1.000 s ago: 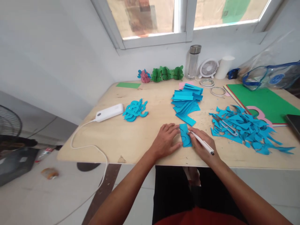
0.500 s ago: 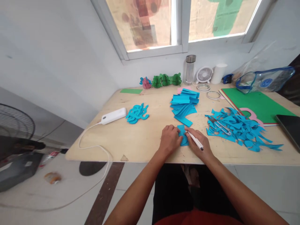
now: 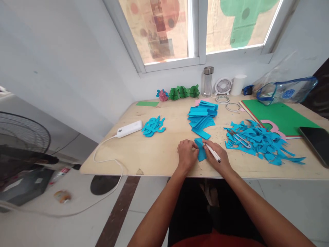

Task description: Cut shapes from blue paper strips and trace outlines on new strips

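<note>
In front of me near the table's front edge lies a small piece of blue paper [image 3: 201, 152]. My left hand [image 3: 187, 154] is closed at its left edge, fingertips curled in and gripping the paper. From the right, my right hand [image 3: 218, 158] holds a slim white pen [image 3: 213, 152] with a dark end pointing towards me; its fingertips touch the paper's right edge. The pen's other tip is hidden by my fingers. Just beyond the hands sits a stack of folded blue paper strips [image 3: 203, 116].
Blue paper scraps [image 3: 264, 142] are heaped on the right, a white-handled tool [image 3: 241, 139] on them. Blue cutouts [image 3: 153, 126] lie left, beside a white power bank [image 3: 130, 129] with a cable. Green sheets [image 3: 280, 115] and a phone [image 3: 315, 142] are far right. A bottle [image 3: 207, 82] stands behind.
A rounded blue shape seen on the paper earlier no longer shows there; the paper's face looks plain. Both hands stay at the paper, and my view has shifted slightly.
</note>
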{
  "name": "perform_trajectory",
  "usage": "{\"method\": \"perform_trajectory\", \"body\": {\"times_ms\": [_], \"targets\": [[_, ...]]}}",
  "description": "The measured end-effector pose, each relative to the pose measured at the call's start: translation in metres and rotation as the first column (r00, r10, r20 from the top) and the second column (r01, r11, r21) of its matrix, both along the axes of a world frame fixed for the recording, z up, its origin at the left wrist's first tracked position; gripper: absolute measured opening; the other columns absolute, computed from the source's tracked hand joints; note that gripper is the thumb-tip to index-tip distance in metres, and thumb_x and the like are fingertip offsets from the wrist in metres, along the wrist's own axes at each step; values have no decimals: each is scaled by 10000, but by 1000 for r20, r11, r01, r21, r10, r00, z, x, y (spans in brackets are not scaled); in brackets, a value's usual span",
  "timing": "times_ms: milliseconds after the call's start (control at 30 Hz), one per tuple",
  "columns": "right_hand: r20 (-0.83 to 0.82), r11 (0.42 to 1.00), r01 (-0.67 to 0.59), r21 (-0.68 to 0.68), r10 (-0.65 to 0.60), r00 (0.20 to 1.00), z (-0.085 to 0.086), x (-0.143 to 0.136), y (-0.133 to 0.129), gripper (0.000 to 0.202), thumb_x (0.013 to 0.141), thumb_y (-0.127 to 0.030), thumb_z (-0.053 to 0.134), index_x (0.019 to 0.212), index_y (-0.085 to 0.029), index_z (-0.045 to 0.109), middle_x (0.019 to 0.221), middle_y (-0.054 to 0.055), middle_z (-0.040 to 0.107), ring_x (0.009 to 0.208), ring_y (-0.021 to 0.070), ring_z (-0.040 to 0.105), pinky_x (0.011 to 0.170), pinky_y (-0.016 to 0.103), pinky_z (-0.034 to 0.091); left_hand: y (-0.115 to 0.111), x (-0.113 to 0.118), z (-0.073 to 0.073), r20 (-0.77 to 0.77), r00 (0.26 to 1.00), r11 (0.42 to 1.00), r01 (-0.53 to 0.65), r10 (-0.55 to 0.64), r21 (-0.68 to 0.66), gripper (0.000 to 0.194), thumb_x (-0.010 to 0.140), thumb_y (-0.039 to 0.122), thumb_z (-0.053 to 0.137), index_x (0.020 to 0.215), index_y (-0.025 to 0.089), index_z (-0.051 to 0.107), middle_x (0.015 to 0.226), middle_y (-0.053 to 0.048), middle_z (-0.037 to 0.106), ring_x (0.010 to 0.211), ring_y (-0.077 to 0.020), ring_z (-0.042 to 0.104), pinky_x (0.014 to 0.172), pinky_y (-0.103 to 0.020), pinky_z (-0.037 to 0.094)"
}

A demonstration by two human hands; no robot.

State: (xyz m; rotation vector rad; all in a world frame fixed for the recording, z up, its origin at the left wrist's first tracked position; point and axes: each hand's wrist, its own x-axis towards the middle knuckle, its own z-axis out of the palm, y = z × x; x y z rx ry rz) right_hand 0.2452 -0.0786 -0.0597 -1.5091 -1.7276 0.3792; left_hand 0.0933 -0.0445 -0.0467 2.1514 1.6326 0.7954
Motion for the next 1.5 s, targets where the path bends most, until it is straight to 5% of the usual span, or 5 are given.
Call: {"method": "perform_trajectory", "body": {"times_ms": [500,767,900,1067,1500], "targets": [[-291,997,22,-72,-42,956,-10,6,9,252,780,-322,581,1006,-224,633,710,2,675,636,176,625,615,274,482,-8,-11,0,196,978,995,-86,73,60,118,868,158,516,947,166,602,926,-47,701,898,-161,664,817,-302,524],[-428,997,53,-54,-71,901,-12,8,14,278,766,-347,583,1008,-214,614,763,25,692,718,207,655,652,307,503,-31,-9,-9,-109,990,973,114,-93,202,269,778,227,701,1025,194,599,1045,-59,668,1014,-221,605,896,-357,487],[-447,997,54,-48,-69,892,-11,8,14,268,762,-352,592,990,-213,618,764,22,691,719,205,655,667,310,499,-34,-6,-11,-336,922,933,279,-193,229,42,850,170,619,889,187,617,1009,-72,667,973,-227,600,871,-360,482],[-463,996,71,-45,-84,882,-12,7,14,277,753,-358,613,986,-207,619,756,19,687,698,196,648,653,302,495,-29,-13,-9,-540,805,888,411,-246,208,122,864,64,549,802,157,597,875,-84,650,858,-229,599,727,-333,482],[-506,994,104,-40,-110,856,-9,8,13,284,726,-382,627,950,-208,613,709,14,667,649,189,631,609,296,489,-19,-46,9,-701,697,924,351,-151,150,171,852,17,496,862,129,624,801,-103,620,819,-242,592,694,-328,457]]}}
